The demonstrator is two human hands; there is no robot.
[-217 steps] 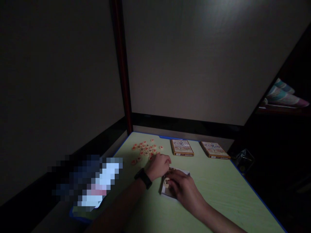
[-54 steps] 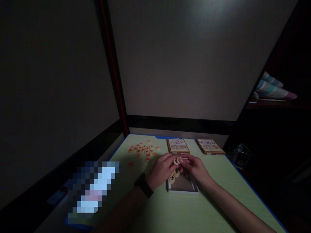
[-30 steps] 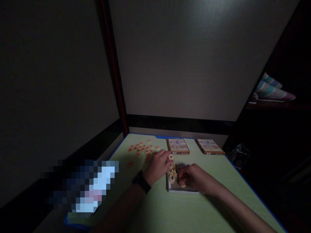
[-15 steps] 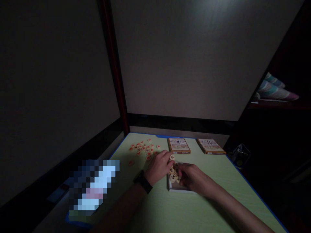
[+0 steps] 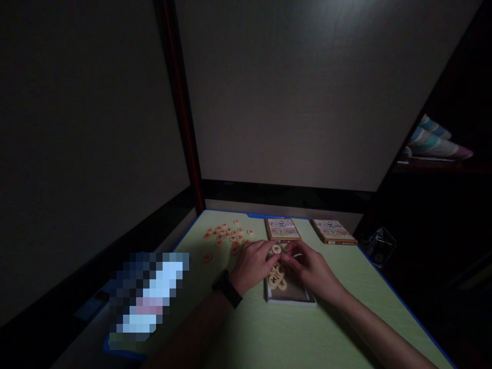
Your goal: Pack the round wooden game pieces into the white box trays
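My left hand (image 5: 253, 264), with a black band on the wrist, is closed around a round wooden Chinese chess piece (image 5: 276, 249) with a dark character; whether others lie beneath it is hidden. My right hand (image 5: 313, 266) meets it from the other side, thumb and fingers curled in a pinch at the piece's right edge. Just below both hands, several dark-lettered chess pieces (image 5: 279, 277) lie heaped in a shallow open box (image 5: 294, 296). My hands hide the box's far end. Red-lettered chess pieces (image 5: 226, 234) are scattered on the table, left of my left hand.
Two flat printed boxes (image 5: 283, 229) (image 5: 332, 231) lie along the back of the green table (image 5: 369, 312), close to the wall. A pixelated bright object (image 5: 154, 292) is at the left edge. A clear container (image 5: 380, 247) stands beyond the right edge.
My right hand has risen from the heap in the box to the piece at my left hand. That piece has shifted slightly right. More of the box's inside now shows.
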